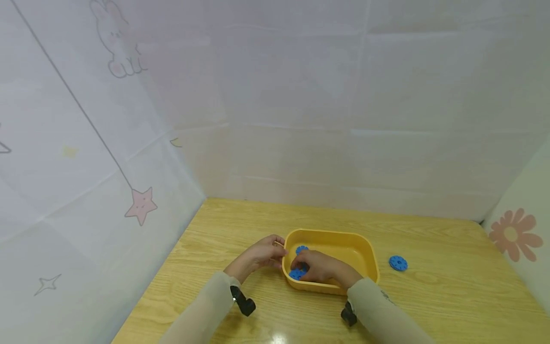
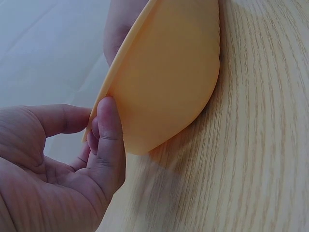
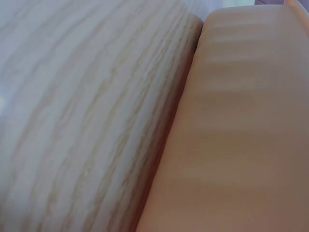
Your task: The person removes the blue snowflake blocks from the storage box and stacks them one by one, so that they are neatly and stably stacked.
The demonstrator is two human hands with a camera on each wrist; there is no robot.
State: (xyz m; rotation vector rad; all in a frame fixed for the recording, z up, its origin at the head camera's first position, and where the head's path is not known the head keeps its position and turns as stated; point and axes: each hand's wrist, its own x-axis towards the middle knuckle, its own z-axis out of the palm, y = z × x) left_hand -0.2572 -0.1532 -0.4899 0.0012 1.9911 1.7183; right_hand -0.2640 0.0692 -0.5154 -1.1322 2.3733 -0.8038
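A yellow plastic bin (image 1: 343, 236) sits on the table. My left hand (image 1: 267, 253) pinches its left rim between thumb and fingers, which the left wrist view shows close up at the bin wall (image 2: 169, 72). Inside the bin's left end, my right hand (image 1: 318, 265) reaches down with curled fingers and grips a blue notched disc (image 1: 296, 274). The fingers partly hide that disc. Just beyond the fingertips lies another blue disc (image 1: 301, 249), against the bin's left side. In the right wrist view only the bin's ribbed outer wall (image 3: 241, 121) and the tabletop appear; the hand is out of sight.
To the right of the bin, a small stack of blue discs (image 1: 398, 263) lies on the wooden table (image 1: 447, 286). A pale printed curtain (image 1: 292, 157) hangs behind the table and along both sides.
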